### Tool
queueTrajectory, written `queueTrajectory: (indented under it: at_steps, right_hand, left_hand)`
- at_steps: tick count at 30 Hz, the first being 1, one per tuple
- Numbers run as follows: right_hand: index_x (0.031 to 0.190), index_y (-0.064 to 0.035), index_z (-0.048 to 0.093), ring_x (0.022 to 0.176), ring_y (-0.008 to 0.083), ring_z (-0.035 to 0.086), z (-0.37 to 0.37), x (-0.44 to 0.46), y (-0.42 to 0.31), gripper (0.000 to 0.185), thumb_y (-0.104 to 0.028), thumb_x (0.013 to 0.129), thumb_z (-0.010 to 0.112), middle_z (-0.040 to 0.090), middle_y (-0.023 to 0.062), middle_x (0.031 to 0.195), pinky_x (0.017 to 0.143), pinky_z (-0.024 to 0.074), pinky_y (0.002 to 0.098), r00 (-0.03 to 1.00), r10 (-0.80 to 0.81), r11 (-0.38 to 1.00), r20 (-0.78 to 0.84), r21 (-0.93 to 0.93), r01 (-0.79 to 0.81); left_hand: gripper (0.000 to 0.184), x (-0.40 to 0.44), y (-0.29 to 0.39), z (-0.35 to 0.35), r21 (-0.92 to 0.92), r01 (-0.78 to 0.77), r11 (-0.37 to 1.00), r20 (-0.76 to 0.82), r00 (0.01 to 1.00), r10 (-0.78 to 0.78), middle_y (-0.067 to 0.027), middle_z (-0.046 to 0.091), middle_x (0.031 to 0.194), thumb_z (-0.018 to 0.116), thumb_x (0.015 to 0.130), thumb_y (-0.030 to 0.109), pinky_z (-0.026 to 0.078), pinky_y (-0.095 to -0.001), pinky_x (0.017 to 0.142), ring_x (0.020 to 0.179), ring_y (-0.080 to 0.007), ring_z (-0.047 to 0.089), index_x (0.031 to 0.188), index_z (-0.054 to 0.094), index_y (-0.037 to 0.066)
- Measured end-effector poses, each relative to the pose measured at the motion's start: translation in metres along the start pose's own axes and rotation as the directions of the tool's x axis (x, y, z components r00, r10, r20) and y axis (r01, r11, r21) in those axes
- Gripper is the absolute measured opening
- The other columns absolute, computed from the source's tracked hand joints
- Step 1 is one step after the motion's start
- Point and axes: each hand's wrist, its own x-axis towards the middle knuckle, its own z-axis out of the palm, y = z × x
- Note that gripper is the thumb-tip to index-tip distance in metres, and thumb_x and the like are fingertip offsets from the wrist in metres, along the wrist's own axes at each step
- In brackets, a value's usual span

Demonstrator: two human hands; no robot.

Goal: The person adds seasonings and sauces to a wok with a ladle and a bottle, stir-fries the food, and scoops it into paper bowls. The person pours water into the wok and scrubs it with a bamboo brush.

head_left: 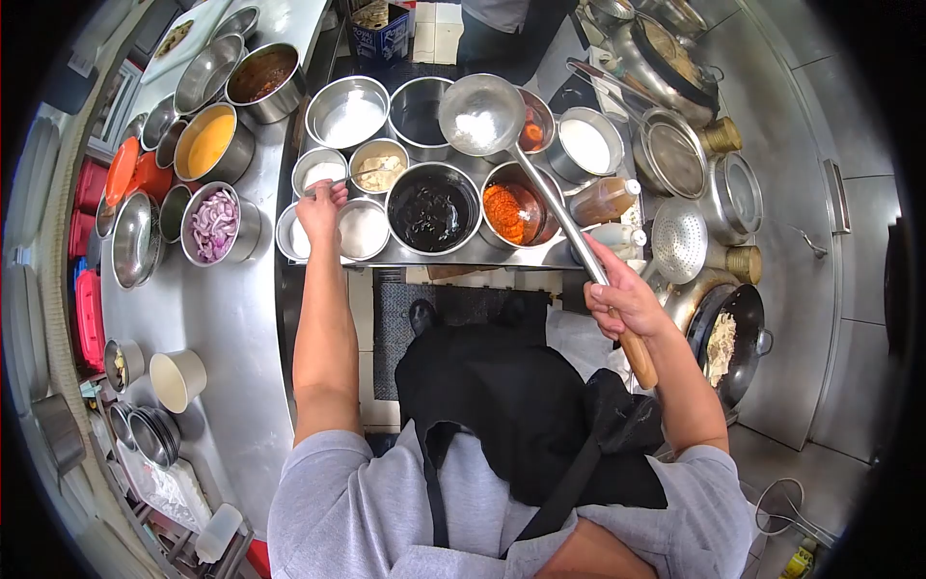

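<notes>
My right hand (627, 294) is wrapped around the wood-ended handle of a large steel ladle (479, 114). The ladle's bowl hangs over the pots at the far side of the steel stand. My left hand (321, 207) pinches a thin spoon (355, 178), whose far end reaches over the pot of tan paste (383, 169). Under and beside this hand stand pots of white powder or granules (363, 230). Between my hands are a pot of dark liquid (433, 207) and a pot of orange-red paste (503, 214).
Squeeze bottles (600, 203) stand by the stand's right edge. Further right are a perforated skimmer (679, 239) and a black wok (750, 347) with pale food. On the left counter are pots of sliced onion (214, 227) and yellow liquid (210, 143). Another person (506, 39) stands opposite.
</notes>
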Motion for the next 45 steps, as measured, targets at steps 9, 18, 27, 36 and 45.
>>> queueTrajectory:
  at_steps: [9,18,27,36,45]
  right_hand:
    - [0.158,-0.0207,0.011,0.040,0.0065,0.039,0.013,0.010,-0.006,0.078,-0.008,0.094,0.053,0.043,0.0018,0.067,0.036,0.0351,0.0220,0.991,0.103,0.992,0.090,-0.082,-0.095]
    - [0.158,-0.0236,0.010,0.042,0.0069,0.041,0.008,-0.006,0.004,0.080,-0.004,0.093,0.052,0.044,0.0022,0.068,0.039,0.0381,0.0224,0.973,0.209,0.940,0.098,-0.294,-0.172]
    - [0.158,-0.0279,0.007,0.048,0.0138,0.050,0.024,-0.009,0.009,0.081,-0.002,0.093,0.048,0.048,0.0024,0.072,0.046,0.0475,0.0314,0.969,0.234,0.596,-0.083,-0.775,-0.211]
    - [0.158,-0.0282,0.008,0.044,0.0079,0.043,0.009,-0.012,0.018,0.086,0.003,0.089,0.049,0.045,0.0031,0.070,0.040,0.0395,0.0243,0.943,0.330,0.903,0.045,-0.306,-0.301]
    - [0.158,-0.0209,0.011,0.039,0.0059,0.037,0.022,-0.055,-0.009,0.085,-0.007,0.090,0.060,0.044,0.0024,0.066,0.036,0.0338,0.0195,0.985,0.163,0.975,0.054,-0.163,-0.152]
  left_hand:
    - [0.022,-0.054,0.095,0.005,0.560,-0.479,0.676,0.058,0.836,0.545,-0.0148,0.073,0.081,0.055,0.096,0.018,0.056,-0.0332,0.067,0.074,-0.0217,0.072,0.102,0.066,-0.001]
    - [0.045,-0.048,0.060,-0.069,0.601,-0.246,0.761,0.087,0.966,0.244,-0.0098,0.071,0.092,0.060,0.097,0.025,0.051,-0.0258,0.062,0.079,-0.0140,0.067,0.134,0.052,0.000]
    - [0.058,-0.090,0.052,-0.090,0.504,-0.092,0.859,-0.033,0.991,0.126,-0.0142,0.069,0.106,0.058,0.099,0.029,0.051,-0.0252,0.064,0.085,-0.0151,0.067,0.147,0.034,0.005]
    - [0.054,-0.108,0.069,-0.077,0.434,-0.156,0.887,0.028,0.987,0.159,-0.0137,0.069,0.107,0.055,0.101,0.025,0.051,-0.0241,0.065,0.086,-0.0153,0.067,0.146,0.035,0.004]
    - [0.047,-0.113,0.078,-0.066,0.410,-0.205,0.889,0.105,0.979,0.177,-0.0117,0.069,0.102,0.055,0.101,0.024,0.050,-0.0244,0.063,0.083,-0.0144,0.066,0.141,0.042,0.004]
